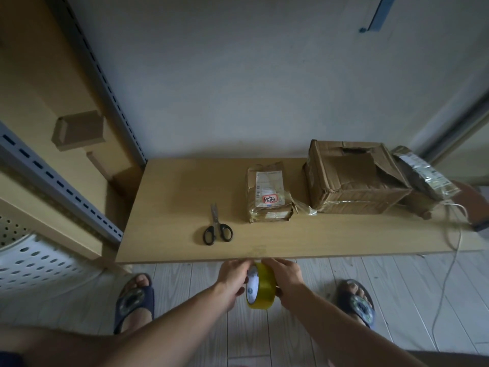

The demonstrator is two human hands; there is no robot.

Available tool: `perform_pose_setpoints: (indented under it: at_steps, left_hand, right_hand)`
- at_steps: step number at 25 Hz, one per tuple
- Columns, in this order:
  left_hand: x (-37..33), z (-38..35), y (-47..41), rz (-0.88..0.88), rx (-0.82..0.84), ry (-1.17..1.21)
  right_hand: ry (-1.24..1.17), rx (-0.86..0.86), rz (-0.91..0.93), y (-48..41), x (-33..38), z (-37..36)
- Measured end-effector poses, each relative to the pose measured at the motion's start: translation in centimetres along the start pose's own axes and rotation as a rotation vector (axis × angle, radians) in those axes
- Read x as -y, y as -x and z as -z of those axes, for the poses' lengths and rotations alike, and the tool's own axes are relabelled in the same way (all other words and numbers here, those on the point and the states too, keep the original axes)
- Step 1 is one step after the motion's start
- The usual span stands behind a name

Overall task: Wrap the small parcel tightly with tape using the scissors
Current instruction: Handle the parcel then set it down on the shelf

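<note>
A yellow tape roll (pixel 262 287) is held upright just in front of the table's near edge, above the floor. My left hand (pixel 232 279) grips its left side, fingers at the top of the roll. My right hand (pixel 287 278) grips its right side. The small parcel (pixel 268 193), brown and taped with a white label, lies on the wooden table (pixel 172 207) right of centre. Black-handled scissors (pixel 217 229) lie closed on the table left of the parcel, blades pointing away from me.
A larger torn cardboard box (pixel 352 178) sits right of the small parcel, with a plastic-wrapped package (pixel 423 173) leaning beside it. A white cable (pixel 455 247) hangs off the table's right end. A metal shelf frame (pixel 60 181) stands at the left.
</note>
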State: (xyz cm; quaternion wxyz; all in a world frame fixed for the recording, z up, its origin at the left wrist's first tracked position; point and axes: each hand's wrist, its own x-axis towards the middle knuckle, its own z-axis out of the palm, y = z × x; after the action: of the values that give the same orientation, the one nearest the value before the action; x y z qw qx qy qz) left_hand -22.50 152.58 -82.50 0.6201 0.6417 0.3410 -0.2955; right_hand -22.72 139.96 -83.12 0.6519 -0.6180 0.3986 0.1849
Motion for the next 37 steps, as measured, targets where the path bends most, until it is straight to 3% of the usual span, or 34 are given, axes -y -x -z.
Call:
perform_pose_setpoints:
  at_steps: [5,10,15,20,26,33,37]
  left_hand:
    - [-1.4,-0.3,0.4,-0.022,0.022,0.001]
    - [-5.1,0.5,1.3,-0.35,-0.001,-0.103]
    - [-7.1,1.9,2.4,-0.581,-0.073,-0.215]
    - [-8.7,3.5,3.9,-0.83,-0.156,-0.592]
    - [-10.4,4.0,4.8,-0.904,-0.172,-0.568]
    - [-12.1,4.4,4.7,-0.948,-0.171,-0.563]
    - [-12.5,4.8,4.6,-1.01,-0.125,-0.576]
  right_hand:
    - [0.237,0.07,0.155,1.8,1.5,-0.3]
    - [0.438,0.11,0.373,3.7,5.6,0.8]
    - [0.516,0.309,0.361,4.8,7.3,1.3]
    - [0.512,0.368,0.405,5.2,6.6,0.5]
    - [0.489,0.268,0.433,4.9,6.8,-0.3]
    - [0.659,0.18,0.407,4.5,7.2,-0.8]
    - [0.494,0.263,0.44,4.0,7.0,0.0]
